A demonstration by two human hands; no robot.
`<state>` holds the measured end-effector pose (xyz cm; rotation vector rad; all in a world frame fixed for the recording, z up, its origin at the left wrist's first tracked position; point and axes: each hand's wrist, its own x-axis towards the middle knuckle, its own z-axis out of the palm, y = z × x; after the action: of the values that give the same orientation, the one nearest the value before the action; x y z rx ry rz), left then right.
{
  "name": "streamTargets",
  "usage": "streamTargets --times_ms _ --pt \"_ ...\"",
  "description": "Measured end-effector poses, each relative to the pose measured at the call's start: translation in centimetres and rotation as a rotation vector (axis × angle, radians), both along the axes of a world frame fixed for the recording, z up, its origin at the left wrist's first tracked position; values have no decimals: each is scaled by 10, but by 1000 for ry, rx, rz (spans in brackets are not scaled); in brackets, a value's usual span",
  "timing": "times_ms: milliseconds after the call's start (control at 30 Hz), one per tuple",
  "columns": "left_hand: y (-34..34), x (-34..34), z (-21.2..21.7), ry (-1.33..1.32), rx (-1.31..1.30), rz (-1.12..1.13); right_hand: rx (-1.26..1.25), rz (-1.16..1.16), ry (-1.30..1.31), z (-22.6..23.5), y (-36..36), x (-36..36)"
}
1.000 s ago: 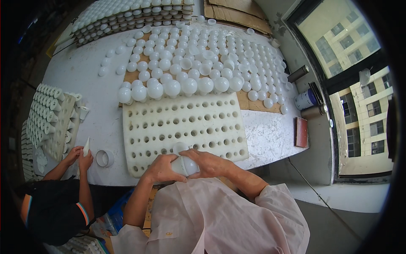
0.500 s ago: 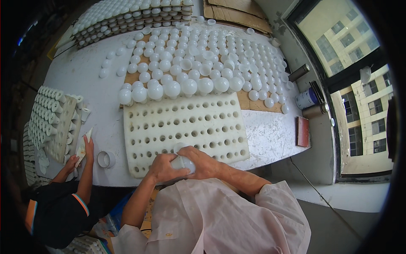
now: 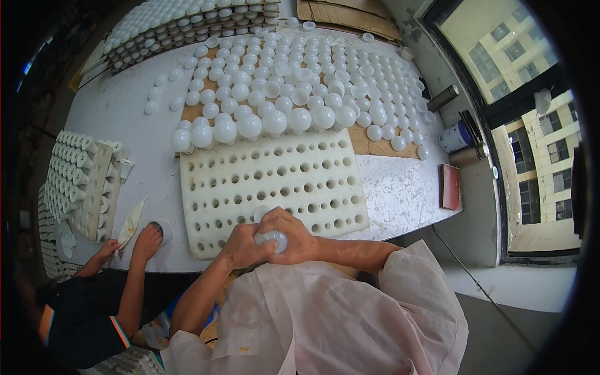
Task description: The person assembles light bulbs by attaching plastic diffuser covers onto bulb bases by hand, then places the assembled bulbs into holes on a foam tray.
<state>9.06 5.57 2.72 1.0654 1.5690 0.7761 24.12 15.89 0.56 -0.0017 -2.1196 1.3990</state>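
Both of my hands meet at the near edge of the table around one white round bulb cover (image 3: 275, 239). My left hand (image 3: 240, 247) cups it from the left and my right hand (image 3: 294, 234) wraps over it from the right. Just beyond them lies a white foam tray (image 3: 275, 181) full of round holes, all of them without covers. Behind the tray, several white bulb covers (image 3: 275, 100) stand in rows on brown cardboard.
A co-worker's hand (image 3: 147, 240) presses on a tape roll at the left edge; their other hand (image 3: 109, 249) holds a white strip. A rack of white lamp bases (image 3: 78, 181) stands left. Stacked trays of covers (image 3: 187, 19) fill the far edge. A blue can (image 3: 455, 136) sits right.
My hands have stayed clasped around the cover, turning slightly. The co-worker's hands shifted at the left, one now flat on the tape roll.
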Motion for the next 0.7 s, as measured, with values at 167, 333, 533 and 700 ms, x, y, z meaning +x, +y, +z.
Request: streamTargets --times_ms 167,333,533,700 --pt "12 -4 -33 -1166 -89 397 -206 9 -224 5 22 -20" --pt "22 3 -41 -1418 -129 399 -636 -28 -430 10 19 -18" --pt "26 0 -59 -1314 -200 535 -570 -178 -447 -7 23 -27" --pt "22 8 -53 -902 -83 688 -287 -337 -492 -23 18 -39"
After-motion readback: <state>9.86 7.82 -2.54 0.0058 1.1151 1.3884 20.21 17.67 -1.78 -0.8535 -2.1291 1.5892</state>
